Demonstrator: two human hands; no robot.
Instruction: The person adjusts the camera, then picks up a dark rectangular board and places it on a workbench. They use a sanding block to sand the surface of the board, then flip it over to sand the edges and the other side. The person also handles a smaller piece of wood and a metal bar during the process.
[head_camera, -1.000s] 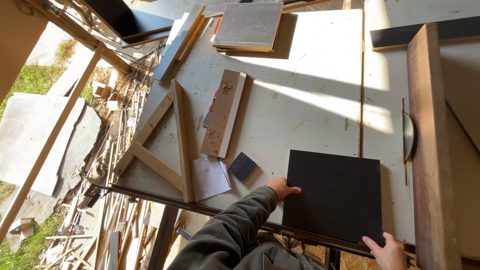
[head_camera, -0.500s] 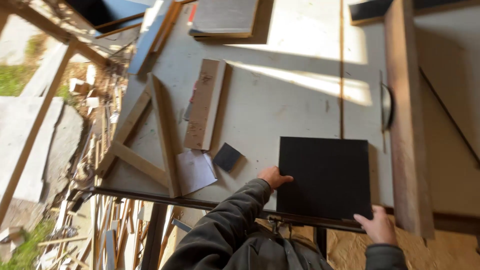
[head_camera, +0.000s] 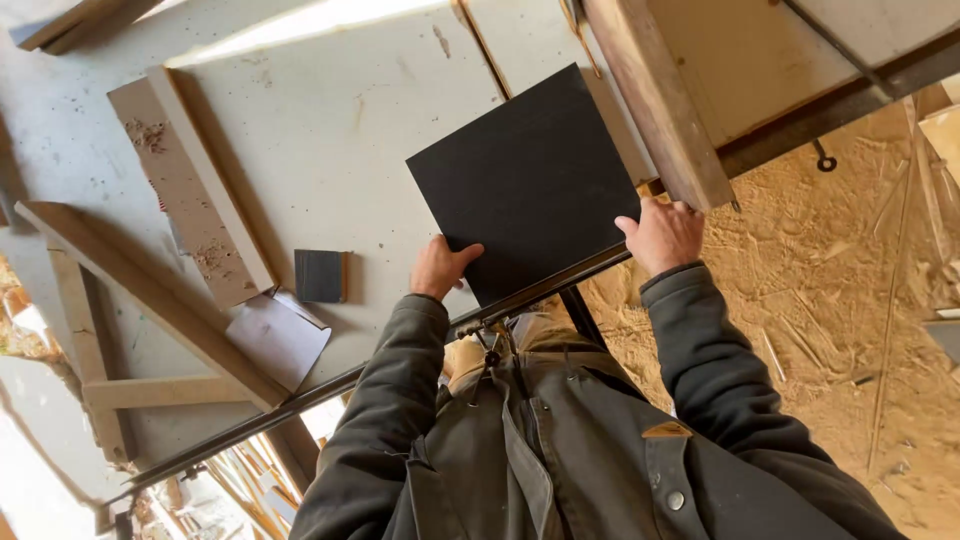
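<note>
On the pale desk (head_camera: 330, 150) lay a black square panel (head_camera: 525, 180), its near edge gripped by the left hand (head_camera: 438, 267) and the right hand (head_camera: 663, 235), with a small dark block (head_camera: 320, 276) left of the left hand.

Two hands (head_camera: 440, 268), one black panel (head_camera: 525, 180), perhaps four boards (head_camera: 190, 190).

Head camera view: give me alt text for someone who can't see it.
Both hands hold a square black panel flat on a pale worktable, left hand at its near-left corner, right hand at its near-right corner beside a wooden fence rail. Sawdust covers the floor.
</note>
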